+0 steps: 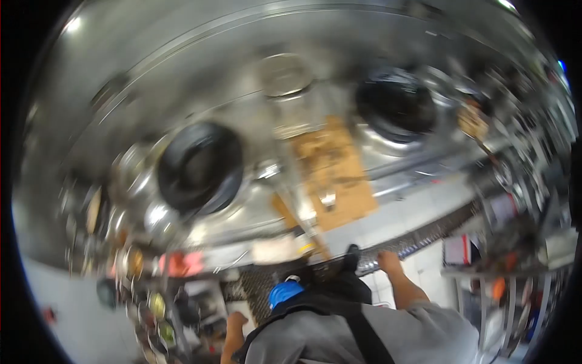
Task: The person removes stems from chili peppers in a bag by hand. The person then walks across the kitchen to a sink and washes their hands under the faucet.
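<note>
My left hand (238,319) hangs low at my left side, beside a shelf of containers. Blur hides its fingers, and I see no held thing. My right hand (389,262) is held out to my right, above the white-tiled floor. Its fingers are too smeared to tell how they are bent, and nothing shows in it. Both hands are apart from the stove counter. Ahead on the metal counter sit a black wok (200,168) to the left and another black wok (397,106) to the right. A flattened piece of cardboard (342,182) lies between them.
A ladle-like metal utensil (267,170) rests near the left wok. Long-handled tools (300,233) lie by the counter's front edge. Small bowls (156,306) crowd the left side. A shelf rack (515,276) stands right. A dark mat (424,236) runs along the floor.
</note>
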The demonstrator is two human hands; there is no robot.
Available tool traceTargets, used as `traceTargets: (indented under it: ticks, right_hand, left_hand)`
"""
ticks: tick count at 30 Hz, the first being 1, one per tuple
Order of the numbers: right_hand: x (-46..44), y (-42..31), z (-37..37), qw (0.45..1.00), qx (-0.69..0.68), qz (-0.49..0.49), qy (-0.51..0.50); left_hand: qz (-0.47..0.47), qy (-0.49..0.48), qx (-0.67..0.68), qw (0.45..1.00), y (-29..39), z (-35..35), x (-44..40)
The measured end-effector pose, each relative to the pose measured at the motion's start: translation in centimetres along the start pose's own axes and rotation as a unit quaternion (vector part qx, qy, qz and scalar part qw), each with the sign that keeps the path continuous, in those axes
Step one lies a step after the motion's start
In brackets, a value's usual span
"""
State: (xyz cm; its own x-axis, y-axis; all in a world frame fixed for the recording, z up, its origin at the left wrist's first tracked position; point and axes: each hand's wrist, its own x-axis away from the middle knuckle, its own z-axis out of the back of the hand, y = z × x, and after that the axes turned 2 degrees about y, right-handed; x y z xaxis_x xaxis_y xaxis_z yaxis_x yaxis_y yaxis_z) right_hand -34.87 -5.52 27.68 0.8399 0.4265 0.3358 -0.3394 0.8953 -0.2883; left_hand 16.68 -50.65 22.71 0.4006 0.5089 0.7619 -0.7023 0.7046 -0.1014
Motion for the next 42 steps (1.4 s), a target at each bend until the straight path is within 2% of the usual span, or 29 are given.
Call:
traceTargets:
  ticks: [1,2,3,5,7,8,10,13,14,15,17,18,21,24,27,29,30,33,36,38,39,40,41,42]
  right_hand:
    - [-2.2,0.4,2.5,0.997,-0.064,0.023,0.031]
    - [-3.0,-2.1,9.4,0.999,-0.036,0.002,0.022]
    - [-5.7,-0.9,11.6,0.995,-0.08,0.02,0.051]
    - [-9.2,0.2,16.6,0.981,-0.153,0.073,0.097]
    - [-11.5,-1.6,25.3,0.969,-0.179,0.123,0.122]
    - [-12.8,-2.6,28.8,0.949,-0.21,0.174,0.159]
    - [-14.1,-5.4,36.8,0.907,-0.293,0.259,0.154]
    - [-12.0,-9.6,48.4,0.826,-0.276,0.43,0.239]
    - [-11.1,-10.3,50.7,0.772,-0.334,0.485,0.238]
    - [-9.4,-10.9,52.7,0.734,-0.383,0.511,0.231]
    - [-6.4,-10.4,54.0,0.703,-0.38,0.552,0.237]
    - [-5.5,-10.0,54.5,0.68,-0.379,0.579,0.243]
    - [-2.4,-8.6,56.7,0.738,-0.287,0.577,0.197]
    - [-1.9,-8.3,58.4,0.756,-0.257,0.569,0.2]
    - [-1.7,-8.4,59.6,0.764,-0.241,0.562,0.206]
    - [-1.6,-8.3,59.9,0.769,-0.24,0.556,0.205]
    - [-1.6,-8.4,59.6,0.768,-0.239,0.557,0.206]
    - [-1.6,-8.2,59.7,0.774,-0.247,0.544,0.211]
    - [-2.4,-7.0,59.8,0.79,-0.254,0.502,0.244]
    - [-3.2,-4.7,59.5,0.815,-0.259,0.431,0.288]
    - [-3.8,-2.7,59.0,0.827,-0.252,0.391,0.316]
    - [-4.0,-0.4,57.9,0.855,-0.25,0.321,0.321]
    - [-4.7,3.1,55.8,0.872,-0.241,0.262,0.336]
    - [-4.7,6.1,53.4,0.879,-0.305,0.175,0.322]
  left_hand:
    - [-0.029,0.034,-0.015,0.999,3.0,-0.2,-1.5]
    - [-0.027,-0.061,-0.035,0.997,7.3,3.7,0.0]
    - [-0.056,-0.078,-0.03,0.995,10.8,5.9,1.1]
    - [-0.147,-0.086,-0.036,0.985,18.6,10.7,1.1]
    - [-0.242,-0.102,-0.051,0.964,27.0,16.1,1.3]
    - [-0.284,-0.109,-0.066,0.95,30.9,18.7,1.6]
    - [-0.362,-0.114,-0.094,0.92,37.9,23.1,2.4]
    - [-0.431,-0.106,-0.17,0.88,47.2,27.4,3.2]
    - [-0.432,-0.101,-0.21,0.871,50.1,28.1,3.2]
    - [-0.445,-0.099,-0.233,0.859,53.8,32.7,6.8]
    - [-0.514,-0.063,-0.275,0.81,58.2,37.4,10.1]
    - [-0.557,-0.063,-0.278,0.78,60.6,39.9,11.9]
    - [-0.695,-0.115,-0.209,0.678,64.9,46.1,18.0]
    - [-0.805,-0.294,-0.005,0.516,66.8,51.3,24.3]
    - [-0.794,-0.504,0.167,0.298,67.2,54.9,28.7]
    - [-0.766,-0.573,0.219,0.191,67.4,56.0,30.6]
    - [-0.756,-0.592,0.232,0.155,67.4,56.0,31.1]
    - [-0.738,-0.615,0.259,0.102,67.7,56.8,31.4]
    - [-0.733,-0.603,0.293,0.118,68.2,58.2,29.8]
    - [-0.724,-0.577,0.327,0.188,68.4,59.0,27.4]
    - [-0.716,-0.548,0.352,0.249,68.8,59.9,26.8]
    - [-0.71,-0.564,0.331,0.262,69.3,59.8,24.6]
    - [-0.664,-0.548,0.372,0.346,69.3,60.0,24.1]
    - [-0.653,-0.454,0.394,0.461,69.8,59.7,23.9]
